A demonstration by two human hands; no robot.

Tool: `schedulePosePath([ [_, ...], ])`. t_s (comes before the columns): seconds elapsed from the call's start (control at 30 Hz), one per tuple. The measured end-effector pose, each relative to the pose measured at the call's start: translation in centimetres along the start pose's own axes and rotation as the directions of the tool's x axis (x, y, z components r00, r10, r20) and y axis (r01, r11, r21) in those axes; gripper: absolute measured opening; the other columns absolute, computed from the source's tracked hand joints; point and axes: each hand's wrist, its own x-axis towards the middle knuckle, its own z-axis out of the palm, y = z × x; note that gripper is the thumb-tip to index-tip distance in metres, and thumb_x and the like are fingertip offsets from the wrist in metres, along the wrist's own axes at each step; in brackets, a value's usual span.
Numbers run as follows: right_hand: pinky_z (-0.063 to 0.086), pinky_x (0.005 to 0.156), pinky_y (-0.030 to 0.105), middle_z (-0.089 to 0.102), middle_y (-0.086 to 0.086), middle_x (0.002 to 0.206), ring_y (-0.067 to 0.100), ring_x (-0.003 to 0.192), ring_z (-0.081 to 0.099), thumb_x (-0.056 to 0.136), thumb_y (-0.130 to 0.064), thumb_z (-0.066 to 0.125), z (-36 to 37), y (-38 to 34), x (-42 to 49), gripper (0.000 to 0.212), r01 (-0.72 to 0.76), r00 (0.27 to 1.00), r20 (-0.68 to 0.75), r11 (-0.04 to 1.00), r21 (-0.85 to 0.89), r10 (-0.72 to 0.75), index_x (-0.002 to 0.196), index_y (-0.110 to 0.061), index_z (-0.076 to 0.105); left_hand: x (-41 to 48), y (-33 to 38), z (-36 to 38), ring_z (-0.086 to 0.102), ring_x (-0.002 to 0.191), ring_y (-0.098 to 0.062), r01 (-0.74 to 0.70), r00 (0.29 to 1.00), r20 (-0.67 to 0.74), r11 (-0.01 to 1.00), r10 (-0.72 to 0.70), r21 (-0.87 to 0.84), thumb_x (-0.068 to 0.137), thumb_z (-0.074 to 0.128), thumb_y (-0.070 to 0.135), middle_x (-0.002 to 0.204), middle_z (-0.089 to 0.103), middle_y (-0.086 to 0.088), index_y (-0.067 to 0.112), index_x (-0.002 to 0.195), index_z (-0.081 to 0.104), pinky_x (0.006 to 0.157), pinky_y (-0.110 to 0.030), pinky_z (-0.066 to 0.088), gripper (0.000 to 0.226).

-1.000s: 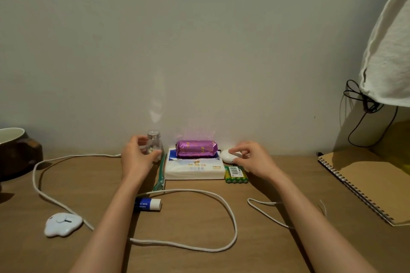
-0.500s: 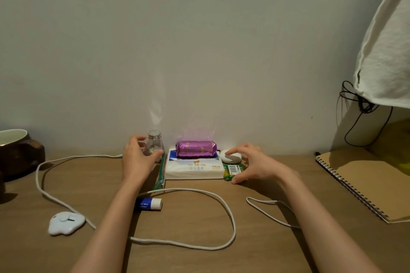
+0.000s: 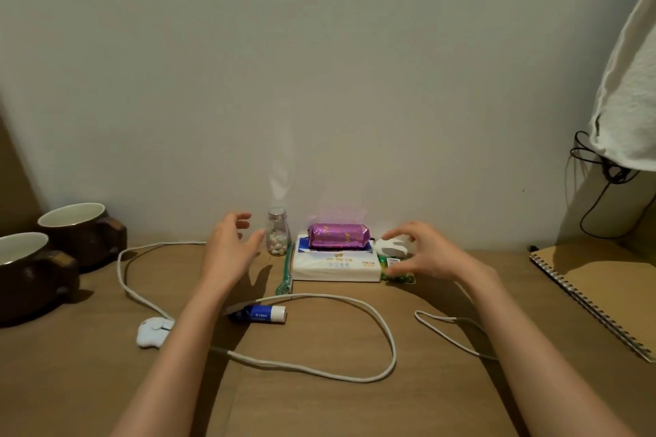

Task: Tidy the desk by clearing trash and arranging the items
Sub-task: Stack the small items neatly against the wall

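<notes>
Over desk (image 3: 319,404), left hand (image 3: 230,254), right hand (image 3: 431,257), both spread.

Snack packet (image 3: 339,235): shiny purple foil; I make out gold print on it.
Tissue pack (image 3: 333,266): white, with a blue panel on top and small gold print on the front.
Battery pack (image 3: 394,269): green, white barcode label.
Small bottle (image 3: 277,236): clear glass, silver cap, whitish pieces inside.
Glue stick (image 3: 261,314): blue body, white cap.
Cable (image 3: 319,370): white.
Mugs (image 3: 81,234): dark brown outside, cream inside.
Spiral notebook (image 3: 600,280): plain tan cover, dark wire binding.
Desk (image 3: 319,408): I read it as mid brown, unpatterned.
</notes>
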Motion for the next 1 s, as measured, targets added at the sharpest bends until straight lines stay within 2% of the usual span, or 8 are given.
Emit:
schedulePosePath([
  [0.1, 0.048, 0.07, 0.027, 0.06, -0.012, 0.092, 0.014, 0.084, 0.055, 0.069, -0.04, 0.082, -0.9, -2.7, -0.2, 0.027, 0.087, 0.994, -0.07, 0.995, 0.037, -0.085, 0.09, -0.031, 0.066, -1.2, 0.0, -1.9, 0.057, 0.099, -0.013, -0.056, 0.997, 0.053, 0.996, 0.052, 0.064, 0.089, 0.061, 0.027, 0.117, 0.06, -0.002, 0.018, 0.122, 0.054, 0.08, -0.029, 0.05, 0.035],
  [0.17, 0.051, 0.066, 0.027, 0.067, -0.009, 0.083, 0.012, 0.076, 0.06, 0.072, -0.041, 0.08, -0.8, -5.2, -0.7, 0.021, 0.151, 0.988, -0.035, 0.984, 0.091, -0.148, 0.083, -0.026, 0.069, -2.5, 0.1, -3.0, 0.058, 0.095, -0.011, -0.1, 0.99, 0.108, 0.988, 0.087, 0.122, 0.088, 0.06, 0.027, 0.107, 0.062, 0.003, 0.02, 0.118, 0.057, 0.083, -0.03, 0.051, 0.031],
  [0.37, 0.052, 0.068, 0.021, 0.069, -0.014, 0.088, 0.004, 0.076, 0.062, 0.079, -0.041, 0.073, 3.8, -12.0, -2.7, 0.015, 0.265, 0.951, 0.109, 0.945, 0.192, -0.289, 0.089, -0.029, 0.071, -6.0, -0.9, -5.1, 0.056, 0.098, -0.008, -0.152, 0.954, 0.284, 0.971, 0.095, 0.184, 0.089, 0.06, 0.028, 0.108, 0.063, 0.008, 0.026, 0.112, 0.062, 0.084, -0.026, 0.049, 0.024],
  [0.5, 0.049, 0.072, 0.022, 0.064, -0.012, 0.101, 0.003, 0.083, 0.056, 0.083, -0.038, 0.069, 7.4, -14.3, -3.4, 0.025, 0.324, 0.939, 0.108, 0.945, 0.038, -0.326, 0.104, -0.026, 0.067, -7.4, -1.8, -5.8, 0.056, 0.101, -0.008, -0.133, 0.935, 0.348, 0.976, 0.066, 0.172, 0.088, 0.062, 0.03, 0.11, 0.063, 0.01, 0.031, 0.113, 0.063, 0.085, -0.025, 0.049, 0.025],
  [0.73, 0.053, 0.07, 0.032, 0.067, -0.002, 0.095, 0.013, 0.081, 0.059, 0.085, -0.038, 0.066, 9.8, -14.7, -3.8, 0.025, 0.293, 0.953, 0.097, 0.954, -0.07, -0.286, 0.102, -0.02, 0.067, -7.9, -2.6, -6.1, 0.059, 0.092, -0.002, -0.112, 0.955, 0.293, 0.977, 0.055, 0.18, 0.09, 0.06, 0.024, 0.109, 0.07, 0.006, 0.027, 0.111, 0.069, 0.079, -0.018, 0.046, 0.023],
  [0.87, 0.044, 0.064, 0.018, 0.067, -0.003, 0.096, 0.008, 0.081, 0.058, 0.088, -0.033, 0.065, 7.8, -14.3, -4.0, 0.022, 0.259, 0.958, 0.134, 0.966, -0.017, -0.254, 0.105, -0.019, 0.069, -8.0, -2.9, -6.2, 0.06, 0.098, -0.007, -0.087, 0.962, 0.27, 0.979, 0.034, 0.184, 0.091, 0.058, 0.021, 0.111, 0.069, 0.004, 0.025, 0.113, 0.068, 0.084, -0.021, 0.048, 0.024],
  [0.93, 0.04, 0.059, 0.016, 0.067, -0.005, 0.09, 0.007, 0.075, 0.058, 0.088, -0.032, 0.065, 6.4, -14.2, -3.7, 0.022, 0.209, 0.975, 0.07, 0.978, 0.024, -0.21, 0.105, -0.019, 0.071, -7.9, -3.0, -6.1, 0.06, 0.092, -0.007, -0.069, 0.964, 0.263, 0.981, 0.019, 0.182, 0.09, 0.06, 0.021, 0.106, 0.07, 0.003, 0.026, 0.108, 0.07, 0.081, -0.02, 0.048, 0.021],
  [1.0, 0.047, 0.057, 0.024, 0.068, -0.004, 0.088, 0.01, 0.072, 0.06, 0.088, -0.031, 0.064, 6.0, -14.5, -3.0, 0.022, 0.162, 0.986, -0.037, 0.987, 0.023, -0.161, 0.103, -0.017, 0.073, -7.7, -3.3, -6.0, 0.061, 0.091, -0.006, -0.058, 0.96, 0.278, 0.979, 0.002, 0.193, 0.089, 0.063, 0.023, 0.104, 0.071, 0.005, 0.028, 0.102, 0.073, 0.08, -0.02, 0.048, 0.017],
])
